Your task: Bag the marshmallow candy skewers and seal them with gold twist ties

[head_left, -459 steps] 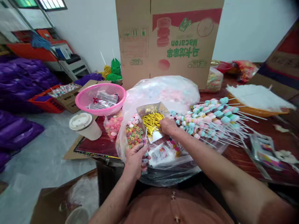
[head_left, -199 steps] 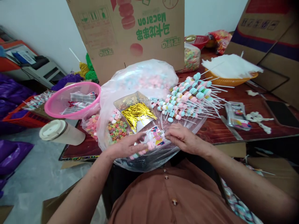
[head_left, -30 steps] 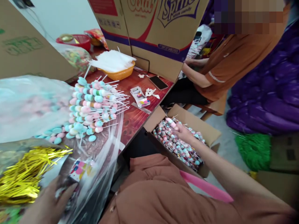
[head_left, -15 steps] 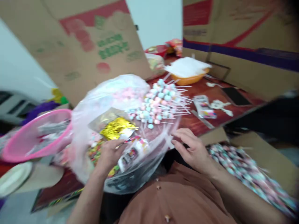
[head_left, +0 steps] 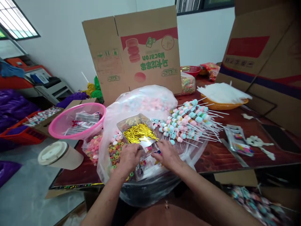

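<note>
Head-worn camera, looking forward, down over table (head_left: pixel 213 159).

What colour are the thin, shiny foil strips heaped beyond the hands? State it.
Gold: the foil strips show best in the head view.

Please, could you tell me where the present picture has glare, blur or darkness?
Head view: the window, upper left, is very bright; the gold strips glint and the wrappers below show pale reflections. Same head view: the candy heap, lower right, looks dim and soft; the upper right corner is nearly black.
</note>
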Available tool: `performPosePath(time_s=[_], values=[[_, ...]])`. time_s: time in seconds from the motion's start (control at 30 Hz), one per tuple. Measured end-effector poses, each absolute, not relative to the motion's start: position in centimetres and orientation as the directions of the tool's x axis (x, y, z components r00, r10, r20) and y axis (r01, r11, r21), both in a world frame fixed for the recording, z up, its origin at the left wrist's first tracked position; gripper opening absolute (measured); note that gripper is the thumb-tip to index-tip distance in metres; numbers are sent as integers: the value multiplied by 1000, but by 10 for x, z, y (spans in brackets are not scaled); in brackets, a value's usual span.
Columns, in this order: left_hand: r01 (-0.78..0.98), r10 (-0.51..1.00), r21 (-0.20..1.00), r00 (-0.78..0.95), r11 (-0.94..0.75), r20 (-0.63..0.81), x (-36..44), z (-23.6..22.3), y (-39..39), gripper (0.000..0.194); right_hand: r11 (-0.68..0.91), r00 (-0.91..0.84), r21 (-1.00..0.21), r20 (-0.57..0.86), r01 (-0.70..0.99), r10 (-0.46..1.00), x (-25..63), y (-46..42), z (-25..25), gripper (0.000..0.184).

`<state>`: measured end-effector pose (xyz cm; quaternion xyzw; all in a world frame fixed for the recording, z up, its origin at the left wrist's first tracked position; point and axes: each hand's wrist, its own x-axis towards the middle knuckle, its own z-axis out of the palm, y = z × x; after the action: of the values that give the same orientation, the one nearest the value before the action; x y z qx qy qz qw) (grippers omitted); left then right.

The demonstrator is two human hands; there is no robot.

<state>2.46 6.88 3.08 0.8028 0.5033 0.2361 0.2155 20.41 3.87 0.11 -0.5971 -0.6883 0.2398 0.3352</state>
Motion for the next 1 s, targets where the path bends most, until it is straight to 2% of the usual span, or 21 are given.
performPosePath(time_s=[0.07,0.1,0.2,0.3,0.4,0.47,0.53,0.6,0.67,0.73,0.77,0.9,1.0], values=[[630,855,636,511,-446,94,28,38,69,13,216,-90,-764,204,608,975,208,36,8,27],[589,820,667,569,-456,58,31,43,68,16,229,-121,-813,194,535,974,209,35,13,24],[553,817,717,576,-424,38,36,54,60,19,206,-131,-925,172,320,976,206,29,23,19],[546,882,769,468,-331,47,42,51,48,18,257,-19,-898,268,358,963,204,19,26,22],[493,901,830,433,-260,26,46,39,39,18,266,-23,-835,292,481,956,206,14,23,32],[482,891,815,444,-322,90,45,31,36,17,245,-48,-715,284,655,958,214,18,22,39],[490,874,765,448,-417,189,43,26,37,18,190,-30,-541,290,819,956,229,30,24,42],[484,857,731,436,-481,275,38,22,40,19,99,16,-349,311,932,950,248,49,29,34],[457,835,713,425,-531,349,32,21,42,21,26,24,-150,322,988,946,265,67,33,19],[439,808,686,415,-580,417,26,21,44,21,21,-23,7,299,1000,954,278,80,35,16],[440,798,669,404,-598,447,22,22,44,21,44,-55,44,280,998,959,283,83,35,17],[479,779,614,387,-627,494,10,24,43,22,194,-202,54,236,979,950,298,70,39,17],[490,764,586,413,-645,495,5,25,43,22,404,-375,22,418,915,827,313,44,52,23]])
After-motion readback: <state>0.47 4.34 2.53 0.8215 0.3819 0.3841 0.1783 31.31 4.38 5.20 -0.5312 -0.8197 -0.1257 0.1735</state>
